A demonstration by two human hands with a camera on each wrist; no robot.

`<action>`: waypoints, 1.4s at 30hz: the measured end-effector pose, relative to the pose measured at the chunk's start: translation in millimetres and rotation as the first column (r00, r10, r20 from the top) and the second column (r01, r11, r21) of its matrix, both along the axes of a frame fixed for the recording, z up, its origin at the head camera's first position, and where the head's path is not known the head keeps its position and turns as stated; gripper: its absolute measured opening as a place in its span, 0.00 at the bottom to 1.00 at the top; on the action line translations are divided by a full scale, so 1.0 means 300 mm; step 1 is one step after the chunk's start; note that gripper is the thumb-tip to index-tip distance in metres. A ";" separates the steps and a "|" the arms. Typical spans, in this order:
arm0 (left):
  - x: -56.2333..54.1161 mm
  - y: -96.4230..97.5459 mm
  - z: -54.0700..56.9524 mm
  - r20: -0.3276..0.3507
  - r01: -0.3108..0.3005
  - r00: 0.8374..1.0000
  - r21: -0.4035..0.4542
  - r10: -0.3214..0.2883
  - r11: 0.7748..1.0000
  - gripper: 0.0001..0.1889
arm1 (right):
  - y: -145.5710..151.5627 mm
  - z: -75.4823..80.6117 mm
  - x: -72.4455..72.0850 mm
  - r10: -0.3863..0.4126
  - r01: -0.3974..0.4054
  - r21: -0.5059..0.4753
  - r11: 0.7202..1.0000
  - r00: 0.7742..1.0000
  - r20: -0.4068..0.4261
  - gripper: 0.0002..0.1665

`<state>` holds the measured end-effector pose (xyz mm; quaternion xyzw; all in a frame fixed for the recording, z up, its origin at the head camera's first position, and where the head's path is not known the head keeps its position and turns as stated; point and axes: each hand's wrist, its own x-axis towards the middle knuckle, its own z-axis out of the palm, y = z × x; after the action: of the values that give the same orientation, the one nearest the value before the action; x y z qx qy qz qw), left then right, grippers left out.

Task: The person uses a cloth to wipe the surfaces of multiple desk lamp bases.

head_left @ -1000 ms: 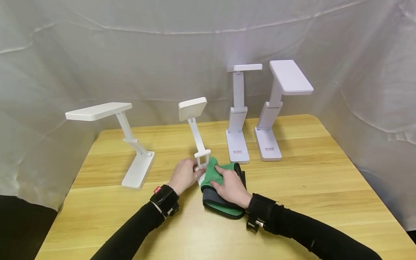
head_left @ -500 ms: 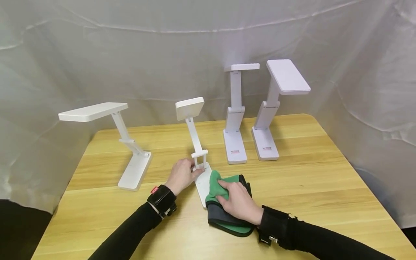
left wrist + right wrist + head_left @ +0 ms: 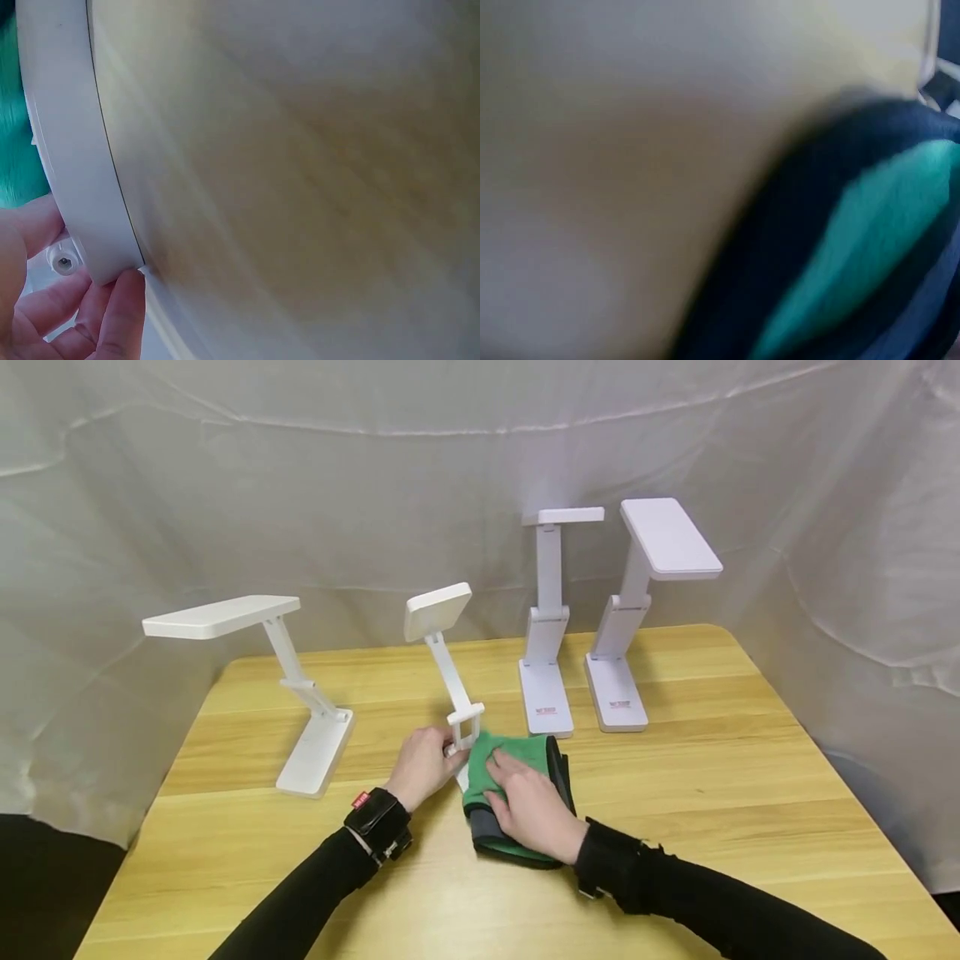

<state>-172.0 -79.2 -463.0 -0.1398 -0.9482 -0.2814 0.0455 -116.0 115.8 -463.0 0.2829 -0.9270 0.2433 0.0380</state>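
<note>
Near the middle of the table, a small white desk lamp [image 3: 450,677] stands with its head tilted up. My left hand [image 3: 420,768] holds the rear end of its base. In the left wrist view, thumb and fingers [image 3: 124,315] pinch the white base [image 3: 75,150] close to a hinge screw. A folded green and grey cloth with black edging [image 3: 525,747] covers most of that base. My right hand [image 3: 534,806] presses on top of the cloth, with extended index finger and thumb spread. Blurred black and green folds of the cloth fill the right wrist view's lower right.
Another white lamp [image 3: 315,752] stands at the left, its head reaching outward. Two more lamps [image 3: 546,697] stand side by side at the back right. Pale fabric [image 3: 375,510] hangs behind the wooden table [image 3: 720,827].
My right hand slid the cloth toward me, baring the base, then back up over it. The fingers now lie flatter on the cloth. My left hand stayed on the lamp base.
</note>
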 end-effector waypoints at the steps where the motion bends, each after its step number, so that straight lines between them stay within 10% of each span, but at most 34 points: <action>1: 0.000 0.000 -0.001 -0.007 -0.003 1.000 0.002 0.003 1.000 0.09 | 0.007 -0.002 0.017 0.032 -0.031 0.019 0.999 0.999 -0.015 0.27; 8: 0.003 0.000 0.000 0.026 -0.019 0.999 0.031 0.019 0.999 0.14 | 0.044 0.006 0.085 0.253 -0.250 0.146 0.957 0.967 -0.004 0.31; 16: -0.004 -0.021 0.017 0.079 0.017 0.997 -0.015 -0.016 1.000 0.15 | 0.047 0.042 0.038 0.323 -0.320 0.323 0.891 0.945 0.047 0.40; 21: 0.002 -0.082 0.030 0.165 0.097 0.981 0.006 -0.097 0.995 0.15 | 0.089 0.062 -0.009 0.443 -0.464 0.276 0.842 0.886 0.137 0.34; 28: -0.017 -0.133 0.047 0.254 0.369 0.888 0.106 -0.384 0.923 0.44 | 0.149 0.067 -0.057 0.531 -0.564 0.126 0.816 0.817 0.223 0.33; 32: -0.030 -0.118 0.050 0.295 0.424 0.848 0.121 -0.441 0.897 0.51 | 0.147 0.065 -0.050 0.494 -0.531 0.155 0.833 0.840 0.223 0.31; 42: -0.024 -0.084 0.039 0.169 0.398 0.902 0.034 -0.398 0.917 0.46 | 0.069 0.062 0.006 0.386 -0.370 0.402 0.838 0.922 0.046 0.41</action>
<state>-179.2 -104.4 -451.3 -0.3055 -0.9003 -0.2952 -0.0949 -114.1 136.6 -444.5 0.4663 -0.8819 0.0447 -0.0526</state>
